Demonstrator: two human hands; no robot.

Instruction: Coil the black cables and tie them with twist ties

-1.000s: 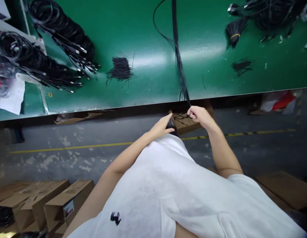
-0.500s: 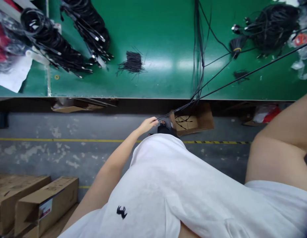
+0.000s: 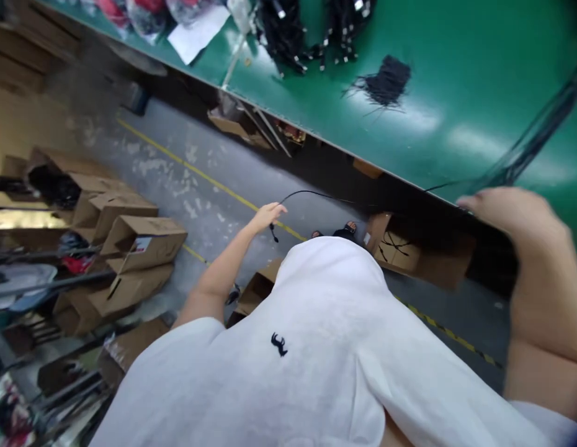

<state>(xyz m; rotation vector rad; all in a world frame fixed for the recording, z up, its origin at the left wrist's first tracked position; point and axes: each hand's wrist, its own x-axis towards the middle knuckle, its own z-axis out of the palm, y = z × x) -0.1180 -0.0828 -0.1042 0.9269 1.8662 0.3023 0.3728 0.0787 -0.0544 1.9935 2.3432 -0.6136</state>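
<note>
My left hand is out over the floor, fingers closed on a thin black cable. A short end with a small connector dangles below that hand. The cable runs right, past the bench edge, toward my right hand. That hand is blurred at the edge of the green bench, its fingers curled round black cable strands. A bundle of black cables stretches up and right across the bench beyond it. To the left on the bench lies a pile of short black ties.
Coiled cables with metal plugs lie on the bench beside a white paper. Below the bench stands an open carton with cable pieces. More cartons stand on the floor at left.
The view has turned and shifted left. My right hand has come into view at the bench edge by the cables. A loose connector end now hangs from my left hand.
</note>
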